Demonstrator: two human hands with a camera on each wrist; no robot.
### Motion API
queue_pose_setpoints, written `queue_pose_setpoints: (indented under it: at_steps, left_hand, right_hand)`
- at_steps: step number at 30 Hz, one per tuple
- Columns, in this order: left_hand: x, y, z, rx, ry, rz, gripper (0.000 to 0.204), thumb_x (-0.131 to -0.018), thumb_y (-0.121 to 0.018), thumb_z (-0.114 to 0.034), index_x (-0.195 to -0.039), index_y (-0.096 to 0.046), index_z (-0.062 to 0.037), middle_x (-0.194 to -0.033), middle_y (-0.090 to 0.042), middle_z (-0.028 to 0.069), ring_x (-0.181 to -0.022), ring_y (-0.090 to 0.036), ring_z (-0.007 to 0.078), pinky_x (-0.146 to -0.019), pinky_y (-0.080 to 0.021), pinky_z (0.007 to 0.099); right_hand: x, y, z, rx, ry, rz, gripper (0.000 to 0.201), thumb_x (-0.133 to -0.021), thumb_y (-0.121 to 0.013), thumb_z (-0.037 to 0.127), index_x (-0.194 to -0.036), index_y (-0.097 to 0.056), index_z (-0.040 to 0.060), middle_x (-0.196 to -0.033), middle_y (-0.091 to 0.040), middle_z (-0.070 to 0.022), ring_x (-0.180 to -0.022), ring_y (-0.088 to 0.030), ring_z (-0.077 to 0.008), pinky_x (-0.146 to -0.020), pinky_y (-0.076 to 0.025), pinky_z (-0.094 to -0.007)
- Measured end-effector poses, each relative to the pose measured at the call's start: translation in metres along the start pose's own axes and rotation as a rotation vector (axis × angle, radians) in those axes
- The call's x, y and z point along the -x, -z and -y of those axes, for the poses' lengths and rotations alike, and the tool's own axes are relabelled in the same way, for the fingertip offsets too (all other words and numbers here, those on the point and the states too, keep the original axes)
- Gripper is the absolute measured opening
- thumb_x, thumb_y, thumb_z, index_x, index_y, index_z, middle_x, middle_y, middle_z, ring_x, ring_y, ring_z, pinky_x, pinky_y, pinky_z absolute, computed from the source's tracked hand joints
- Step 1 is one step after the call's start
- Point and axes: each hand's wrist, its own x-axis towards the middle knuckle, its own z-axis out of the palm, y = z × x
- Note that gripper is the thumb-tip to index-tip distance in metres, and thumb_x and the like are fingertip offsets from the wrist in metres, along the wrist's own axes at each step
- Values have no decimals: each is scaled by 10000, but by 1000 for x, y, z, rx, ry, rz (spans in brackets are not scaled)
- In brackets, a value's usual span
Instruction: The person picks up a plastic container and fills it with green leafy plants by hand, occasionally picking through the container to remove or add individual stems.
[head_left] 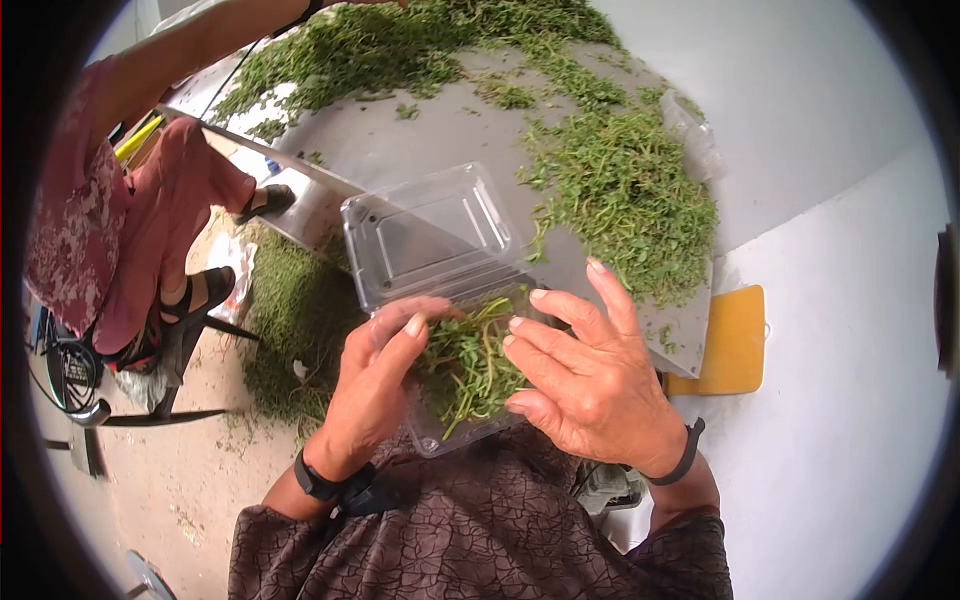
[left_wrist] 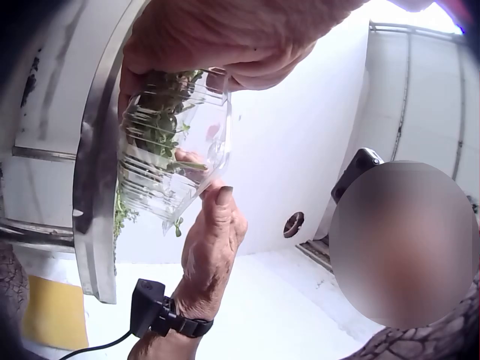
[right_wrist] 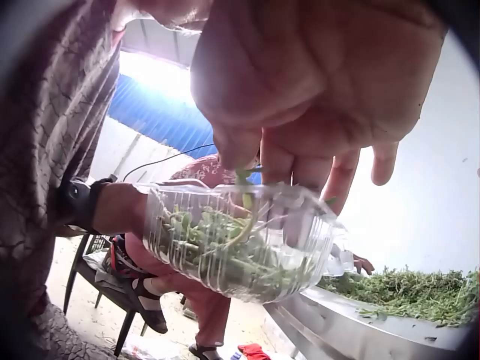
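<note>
A clear plastic clamshell box [head_left: 432,441], filled with leafy green stems [head_left: 468,375], is tilted in front of the person's body at the table edge. Its see-through lid [head_left: 425,235] is folded back over the table. My left hand [head_left: 375,370] grips the box's left side, thumb over the rim. From the right, my right hand [head_left: 605,385] reaches over the opposite rim with fairly straight, spread fingers at the greens. In the right wrist view, a stem [right_wrist: 244,225] stands up beneath its fingers, against the ribbed wall.
Heaps of cut greens [head_left: 630,195] cover parts of the grey table [head_left: 400,140]. More greens [head_left: 285,330] lie piled on the floor at left. Another person [head_left: 150,230] sits at the left, one arm reaching across. A yellow board [head_left: 735,340] stands beside the table's right corner.
</note>
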Motion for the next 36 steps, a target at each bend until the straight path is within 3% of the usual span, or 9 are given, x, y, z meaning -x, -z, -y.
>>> queue_pose_setpoints:
  at_steps: [4,8,10,15,18,21,29,32,36]
  left_hand:
    - [-3,5,-3,-56,-4,-23,346,-975,-471,-226,-1157,-580,47,-1131,-615,108,-1045,-568,173,-934,-449,324]
    - [-4,1,-8,-27,1,-30,350,-966,-481,-237,-1140,-588,48,-1124,-616,112,-1063,-553,176,-940,-433,324]
    - [-5,1,-10,-24,-1,-22,354,-964,-485,-243,-1134,-593,49,-1122,-614,112,-1068,-549,177,-943,-429,325]
    - [-9,-1,-9,16,-27,-6,371,-955,-501,-265,-1120,-606,51,-1118,-611,112,-1072,-545,177,-946,-422,323]
    - [-10,2,-7,-14,-6,-26,380,-952,-507,-272,-1124,-605,52,-1111,-612,112,-1070,-545,176,-947,-419,320]
    - [-9,3,-7,-17,21,-23,381,-951,-507,-277,-1120,-611,48,-1105,-616,108,-1068,-544,177,-946,-417,319]
    - [-11,2,-6,-110,-4,-41,371,-945,-505,-273,-1106,-625,38,-1104,-620,97,-1077,-536,177,-962,-394,320]
    - [-10,-3,-9,-94,16,-35,362,-945,-506,-263,-1111,-623,37,-1113,-623,98,-1095,-527,178,-978,-377,325]
    - [-11,-4,-9,-38,11,-36,354,-946,-504,-253,-1109,-623,37,-1116,-626,98,-1097,-529,182,-993,-367,330]
  right_hand:
    - [-4,24,-21,184,-167,-149,260,-787,-698,148,-1010,-677,15,-1042,-667,-125,-1052,-584,-289,-1006,-383,-499]
    - [-6,30,-76,301,-245,-235,271,-742,-721,91,-984,-637,5,-1022,-631,-133,-1003,-558,-295,-965,-382,-455]
    - [-11,30,-102,375,-355,-201,232,-745,-713,96,-933,-616,1,-952,-626,-136,-934,-558,-305,-870,-404,-438]
    - [-26,18,-148,336,-334,-193,211,-751,-710,138,-887,-615,8,-846,-629,-139,-871,-566,-307,-797,-405,-430]
    - [-33,6,-161,366,-483,31,170,-731,-709,128,-839,-641,16,-807,-626,-142,-852,-566,-309,-778,-408,-430]
    - [-27,-10,-181,527,-376,-16,99,-711,-684,101,-754,-651,18,-756,-612,-137,-820,-564,-309,-769,-415,-426]
    - [-17,6,-198,449,-488,-299,40,-688,-625,46,-657,-632,22,-739,-604,-134,-734,-569,-327,-702,-449,-466]
    - [-11,9,-202,396,-607,-132,93,-715,-649,82,-777,-654,13,-776,-620,-141,-765,-590,-343,-718,-470,-481]
    - [-14,6,-187,293,-522,-228,213,-743,-675,122,-930,-654,22,-817,-630,-151,-812,-606,-351,-747,-484,-479]
